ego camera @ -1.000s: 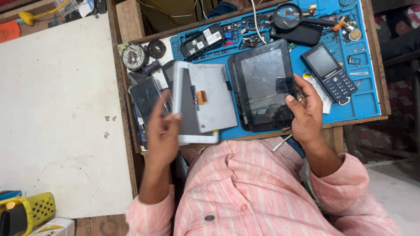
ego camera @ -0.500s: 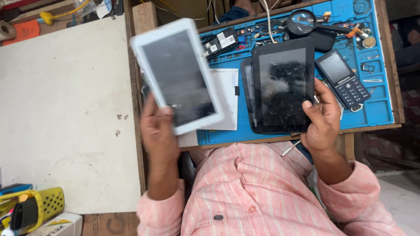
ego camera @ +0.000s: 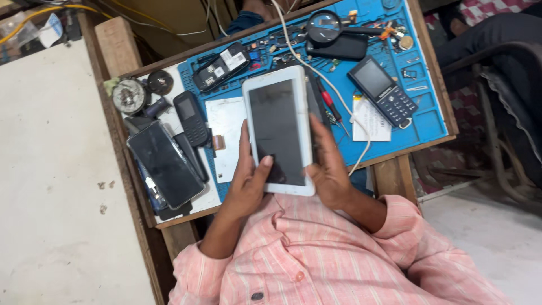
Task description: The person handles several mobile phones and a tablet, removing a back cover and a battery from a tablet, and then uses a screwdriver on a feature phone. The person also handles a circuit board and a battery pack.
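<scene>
The left hand [ego camera: 248,181] and the right hand [ego camera: 327,169] are both closed around a white tablet [ego camera: 279,130], held screen-up above the near edge of the desk [ego camera: 121,51]. The left hand wraps the tablet's left edge, with its thumb resting on the dark glass near the lower end. The right hand wraps the right edge, fingers curled behind the body.

Hazards, as judged from this position:
- The tablet is held off the surface. A loosened grip would likely drop it onto the blue mat [ego camera: 429,113] or off the desk's near edge, risking cracked glass.
- A white cable [ego camera: 339,90] runs just past the tablet at 3 o'clock. A snag could drag small parts off the mat.
- A red-handled screwdriver [ego camera: 330,104] lies at 2 o'clock, close to the tablet; its tip could scratch the screen.

Materials and shapes:
- Tablet: flat rectangle, glossy black glass, smooth white plastic frame with rounded corners.
- At 9 o'clock: a white back cover [ego camera: 226,135], then a small black keypad phone [ego camera: 191,117] and a glossy black screen panel [ego camera: 165,164].
- At 2 o'clock: a dark keypad phone [ego camera: 384,90] lying partly on a white paper slip [ego camera: 372,127].
- At 1 o'clock: a round magnifying glass [ego camera: 324,24], black-rimmed.
- Mat: matte, rubbery in appearance, moulded compartments.
</scene>
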